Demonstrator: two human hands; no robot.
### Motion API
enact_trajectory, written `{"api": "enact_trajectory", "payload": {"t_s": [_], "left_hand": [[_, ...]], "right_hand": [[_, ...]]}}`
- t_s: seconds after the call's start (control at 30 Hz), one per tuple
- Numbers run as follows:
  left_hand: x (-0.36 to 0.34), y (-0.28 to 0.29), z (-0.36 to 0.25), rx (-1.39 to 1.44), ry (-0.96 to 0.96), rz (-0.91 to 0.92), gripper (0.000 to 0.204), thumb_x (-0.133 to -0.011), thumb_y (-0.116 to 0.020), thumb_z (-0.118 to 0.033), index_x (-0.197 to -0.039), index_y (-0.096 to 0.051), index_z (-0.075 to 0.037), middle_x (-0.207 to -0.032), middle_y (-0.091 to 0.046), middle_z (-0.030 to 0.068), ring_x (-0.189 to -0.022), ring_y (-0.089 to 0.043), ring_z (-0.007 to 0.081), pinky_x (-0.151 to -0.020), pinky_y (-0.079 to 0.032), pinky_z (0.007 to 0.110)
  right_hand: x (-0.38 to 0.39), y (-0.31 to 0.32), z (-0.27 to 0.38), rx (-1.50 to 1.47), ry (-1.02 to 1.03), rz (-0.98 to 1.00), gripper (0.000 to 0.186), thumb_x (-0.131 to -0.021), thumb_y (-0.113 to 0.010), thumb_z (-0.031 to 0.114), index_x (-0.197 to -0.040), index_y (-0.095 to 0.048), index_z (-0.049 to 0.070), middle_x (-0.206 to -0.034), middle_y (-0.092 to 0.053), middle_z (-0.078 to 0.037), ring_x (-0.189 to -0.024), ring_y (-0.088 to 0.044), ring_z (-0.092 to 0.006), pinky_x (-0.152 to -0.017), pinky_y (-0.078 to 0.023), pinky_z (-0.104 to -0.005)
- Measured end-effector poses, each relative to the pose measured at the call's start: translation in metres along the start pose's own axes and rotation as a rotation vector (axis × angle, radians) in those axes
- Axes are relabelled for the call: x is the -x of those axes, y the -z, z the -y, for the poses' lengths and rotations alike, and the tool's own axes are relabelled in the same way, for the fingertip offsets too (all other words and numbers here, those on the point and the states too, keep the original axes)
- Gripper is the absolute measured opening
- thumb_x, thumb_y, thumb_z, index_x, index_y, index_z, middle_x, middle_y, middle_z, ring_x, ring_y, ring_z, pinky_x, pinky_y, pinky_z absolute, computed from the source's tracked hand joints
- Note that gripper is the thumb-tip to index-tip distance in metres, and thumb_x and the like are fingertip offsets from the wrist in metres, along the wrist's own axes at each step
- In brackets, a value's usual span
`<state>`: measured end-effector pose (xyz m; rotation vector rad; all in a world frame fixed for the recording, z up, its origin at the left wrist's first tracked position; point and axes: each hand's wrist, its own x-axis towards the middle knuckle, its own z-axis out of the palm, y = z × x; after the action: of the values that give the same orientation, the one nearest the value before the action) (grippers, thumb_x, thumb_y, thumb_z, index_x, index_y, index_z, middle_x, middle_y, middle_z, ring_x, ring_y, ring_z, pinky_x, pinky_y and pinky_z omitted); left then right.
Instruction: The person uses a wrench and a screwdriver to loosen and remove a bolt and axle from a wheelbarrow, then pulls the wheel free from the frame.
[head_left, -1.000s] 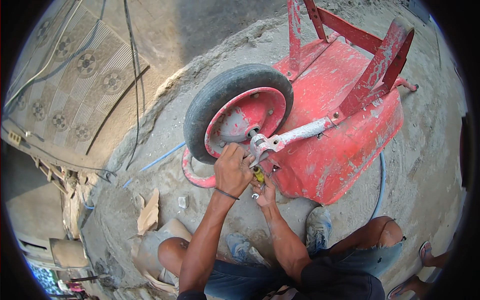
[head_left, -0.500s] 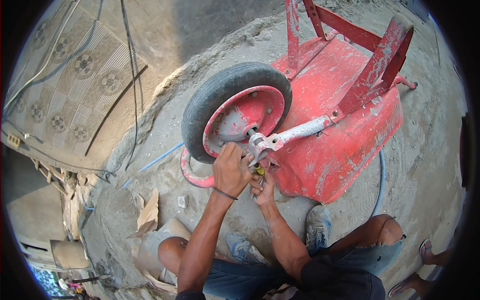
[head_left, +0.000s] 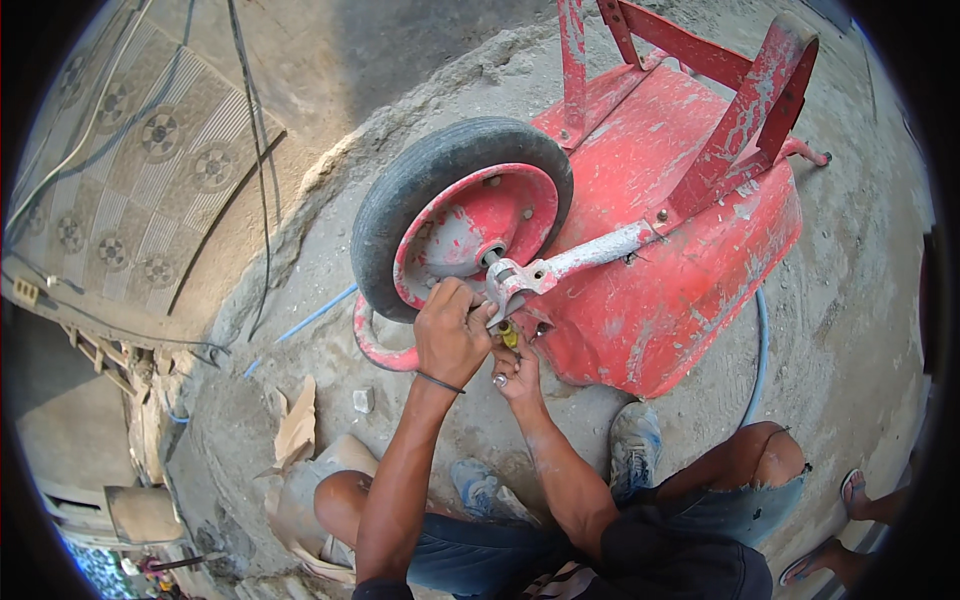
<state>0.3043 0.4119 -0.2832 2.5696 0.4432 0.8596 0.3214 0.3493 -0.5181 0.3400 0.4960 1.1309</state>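
My left hand [head_left: 450, 330] has closed fingers on the grey metal bracket [head_left: 510, 290] at the axle end of a red, paint-worn wheelbarrow [head_left: 650, 330], which lies overturned with its black-tyred wheel [head_left: 385, 240] raised. My right hand [head_left: 515, 372] is just below, closed round a yellow-handled tool [head_left: 508, 335], with a small silver metal piece by its fingers, perhaps a wrench end. The tool's tip is hidden behind the bracket and my left hand. A white-painted frame tube [head_left: 600, 250] runs from the bracket to the red supports.
Blue hose [head_left: 757, 360], torn cardboard [head_left: 295, 425] and a small stone [head_left: 363, 398] lie on the dusty ground. A patterned tiled slab [head_left: 160, 200] with cables is at upper left. Another person's sandalled foot [head_left: 855, 495] is at the right edge, near my bent knees.
Both hands, the wheel and the bracket have shifted slightly up and left in the picture, the wheel a little more than the surrounding ground. The grips look much the same.
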Motion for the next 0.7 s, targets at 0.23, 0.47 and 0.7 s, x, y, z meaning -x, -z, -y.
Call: {"api": "enact_trajectory", "payload": {"t_s": [0.23, 0.47, 0.7], "left_hand": [[-0.005, -0.009, -0.006, -0.016, -0.027, -0.035, 0.017, -0.068, -0.071, 0.003, -0.072, -0.055, 0.001, -0.071, -0.052, 0.0116, -0.066, -0.054, 0.0291, -0.060, -0.043, 0.037], [0.001, 0.002, -0.002, -0.044, 0.029, -0.016, 0.017, -0.069, -0.072, 0.002, -0.072, -0.055, 0.000, -0.071, -0.051, 0.0117, -0.065, -0.054, 0.0292, -0.059, -0.042, 0.037], [-0.002, -0.002, -0.003, -0.013, 0.016, -0.019, 0.017, -0.069, -0.072, 0.002, -0.071, -0.055, 0.001, -0.071, -0.052, 0.0117, -0.065, -0.054, 0.0292, -0.059, -0.042, 0.038]], "right_hand": [[0.005, 0.049, 0.010, 0.020, 0.029, 0.346, 0.031, -0.094, -0.060, 0.023, -0.118, -0.056, 0.005, -0.095, -0.059, -0.005, -0.048, -0.032, -0.0037, -0.043, -0.027, -0.0180], [0.024, 0.000, -0.011, 0.705, 0.108, 0.062, 0.045, -0.090, -0.065, 0.024, -0.129, -0.048, 0.009, -0.114, -0.060, -0.012, -0.089, -0.055, -0.0156, -0.070, -0.049, -0.0294], [0.022, -0.018, 0.003, 1.208, 0.175, 0.112, 0.044, -0.089, -0.068, 0.017, -0.127, -0.052, 0.002, -0.111, -0.063, -0.013, -0.097, -0.063, -0.0190, -0.087, -0.052, -0.0334]]}}
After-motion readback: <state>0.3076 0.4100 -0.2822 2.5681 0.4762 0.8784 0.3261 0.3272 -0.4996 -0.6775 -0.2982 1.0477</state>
